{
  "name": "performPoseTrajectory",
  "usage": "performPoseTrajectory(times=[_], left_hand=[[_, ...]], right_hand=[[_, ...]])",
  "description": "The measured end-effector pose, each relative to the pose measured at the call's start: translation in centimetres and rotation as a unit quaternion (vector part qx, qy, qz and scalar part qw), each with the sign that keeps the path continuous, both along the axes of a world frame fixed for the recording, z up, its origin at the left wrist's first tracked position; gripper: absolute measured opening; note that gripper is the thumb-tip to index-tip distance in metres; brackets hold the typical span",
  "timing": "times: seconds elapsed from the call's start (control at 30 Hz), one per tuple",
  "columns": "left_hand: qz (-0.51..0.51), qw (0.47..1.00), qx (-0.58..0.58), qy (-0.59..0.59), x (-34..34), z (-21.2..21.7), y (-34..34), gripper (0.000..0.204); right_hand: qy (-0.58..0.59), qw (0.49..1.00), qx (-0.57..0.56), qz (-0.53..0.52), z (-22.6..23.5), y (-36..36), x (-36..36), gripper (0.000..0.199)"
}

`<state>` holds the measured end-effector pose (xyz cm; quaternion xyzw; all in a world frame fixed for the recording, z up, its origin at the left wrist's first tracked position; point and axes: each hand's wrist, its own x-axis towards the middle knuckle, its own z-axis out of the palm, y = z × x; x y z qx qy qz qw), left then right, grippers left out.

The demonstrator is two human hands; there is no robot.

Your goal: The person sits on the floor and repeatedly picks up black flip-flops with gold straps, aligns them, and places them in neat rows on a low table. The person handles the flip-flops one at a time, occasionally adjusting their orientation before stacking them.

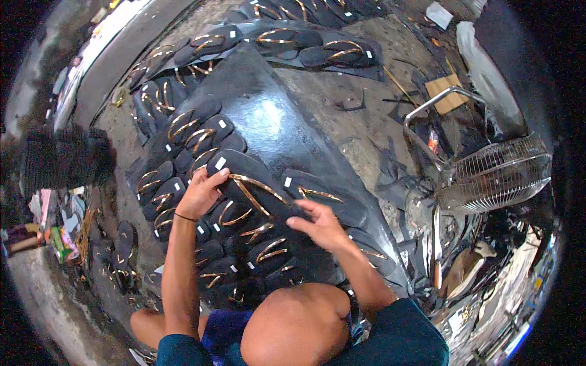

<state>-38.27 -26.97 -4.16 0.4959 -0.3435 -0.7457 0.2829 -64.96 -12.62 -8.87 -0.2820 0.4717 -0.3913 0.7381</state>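
My left hand [206,194] is closed around the toe end of a black flip-flop [247,163] with a gold V-shaped strap and a white label. Its thumb lies on top of the sole. Close to the right end of that strap is my right hand [320,226], slightly blurred, its thumb and fingers apart. Whether it touches the sole there is unclear. Under and around the held flip-flop lie rows of similar flip-flops [268,250]. Another labelled flip-flop [326,198] rests just beyond my right hand.
A shiny dark board [262,116] carries many of the flip-flops. More flip-flops [342,53] line its far side. At the right stands a metal fan [494,177] amid black offcuts. A dark stack [64,158] sits at the left. My bent knee [296,326] is at the near edge.
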Motion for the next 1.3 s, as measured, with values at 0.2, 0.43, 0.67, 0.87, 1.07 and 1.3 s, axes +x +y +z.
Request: performPoseTrajectory(times=[0.2,0.43,0.67,0.87,1.07,1.3], left_hand=[[0.081,0.994,0.041,0.066,-3.6,-5.3,-1.5,0.016],[0.083,0.996,0.0,-0.026,-7.3,-6.9,-4.9,0.023],[-0.055,0.947,-0.157,-0.275,-5.8,-9.5,-8.3,0.049],[-0.069,0.87,-0.254,-0.416,-5.7,-11.3,-9.6,0.053],[-0.088,0.821,-0.313,-0.47,-7.2,-10.1,-9.8,0.051],[-0.223,0.564,-0.478,-0.636,-8.5,-9.8,-10.5,0.044]], right_hand=[[-0.061,0.976,0.017,-0.207,-1.6,-2.2,-4.2,0.046],[-0.065,0.942,0.051,-0.324,-5.6,-5.4,-4.7,0.041],[0.293,0.899,0.014,-0.324,-8.0,-6.9,-4.0,0.044],[0.369,0.873,0.04,-0.317,-8.4,-6.8,-3.7,0.044],[0.412,0.855,0.017,-0.315,-9.0,-7.0,-3.4,0.043],[0.566,0.808,0.002,-0.167,-6.8,-8.2,-4.0,0.048]])
